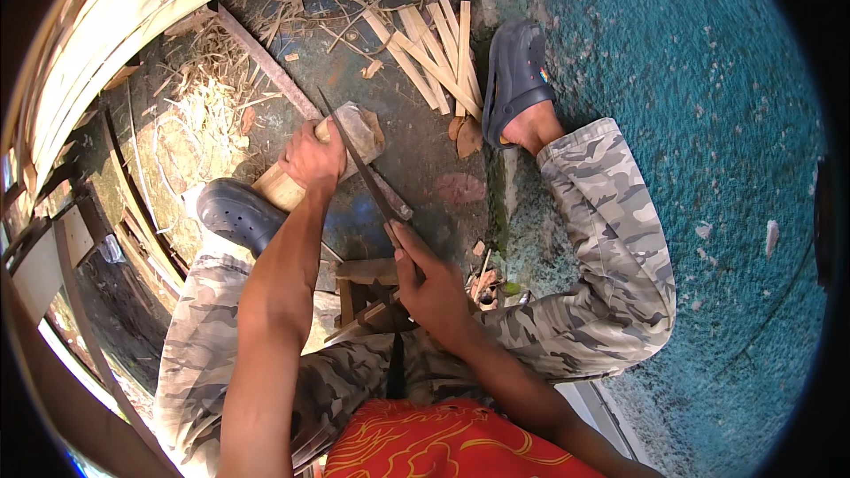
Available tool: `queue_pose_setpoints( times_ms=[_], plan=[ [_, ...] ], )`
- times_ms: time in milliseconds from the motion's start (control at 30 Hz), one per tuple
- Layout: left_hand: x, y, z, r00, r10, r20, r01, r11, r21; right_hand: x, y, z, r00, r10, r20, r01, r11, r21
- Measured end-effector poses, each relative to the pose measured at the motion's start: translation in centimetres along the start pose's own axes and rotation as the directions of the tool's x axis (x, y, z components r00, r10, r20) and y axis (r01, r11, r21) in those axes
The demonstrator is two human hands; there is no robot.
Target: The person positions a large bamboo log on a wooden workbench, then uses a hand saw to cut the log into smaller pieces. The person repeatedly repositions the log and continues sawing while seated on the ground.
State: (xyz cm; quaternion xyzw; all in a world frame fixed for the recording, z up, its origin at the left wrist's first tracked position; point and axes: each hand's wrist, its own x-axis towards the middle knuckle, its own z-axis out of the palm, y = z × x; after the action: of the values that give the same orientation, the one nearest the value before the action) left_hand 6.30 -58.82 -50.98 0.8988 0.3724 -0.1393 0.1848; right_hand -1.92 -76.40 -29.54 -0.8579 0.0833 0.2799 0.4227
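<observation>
Nearest, a red shirt (pixel 443 443) with yellow line drawing, then camouflage trousers (pixel 611 248), knees spread wide. Between the thighs, a small wooden frame (pixel 365 270). Beside it, the right hand (pixel 434 292) closed around a dark knife (pixel 361 161), index finger stretched forward, handle hidden in the grip. Long narrow blade pointing up and left, away from the body, passing beside the left hand (pixel 314 158) and over the wood block (pixel 365 131). Left hand closed down on the block; impossible to make out anything under the fingers. Block lying slantwise across a long flat bar (pixel 270 64). Left clog (pixel 237 211) close by the near end; right clog (pixel 513 71) farther off, bare heel in it. Beyond, pale strips (pixel 434 53) in a loose fan, curly shavings (pixel 212 106) heaped to the left, and a rough teal surface (pixel 708 106) along the right.
</observation>
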Motion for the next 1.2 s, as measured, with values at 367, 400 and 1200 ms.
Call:
queue_pose_setpoints(
  times_ms=[367,400,1200],
  plan=[
    [0.8,1.0,-1.9,0.993,-0.046,0.111,0.049,0.999,-0.02,1.0,0.4,0.7,1.0,-0.026,-0.012,0.027,0.998,0.061],
    [0.7,0.9,-1.7,0.993,-0.047,0.111,0.051,0.998,-0.029,-0.4,0.5,-0.1,1.0,-0.024,-0.002,0.024,0.999,0.044],
    [1.1,0.8,-2.3,0.991,-0.025,0.134,0.034,0.998,-0.06,11.5,-1.8,5.6,0.995,-0.101,-0.023,0.099,0.992,-0.074]
  ],
)
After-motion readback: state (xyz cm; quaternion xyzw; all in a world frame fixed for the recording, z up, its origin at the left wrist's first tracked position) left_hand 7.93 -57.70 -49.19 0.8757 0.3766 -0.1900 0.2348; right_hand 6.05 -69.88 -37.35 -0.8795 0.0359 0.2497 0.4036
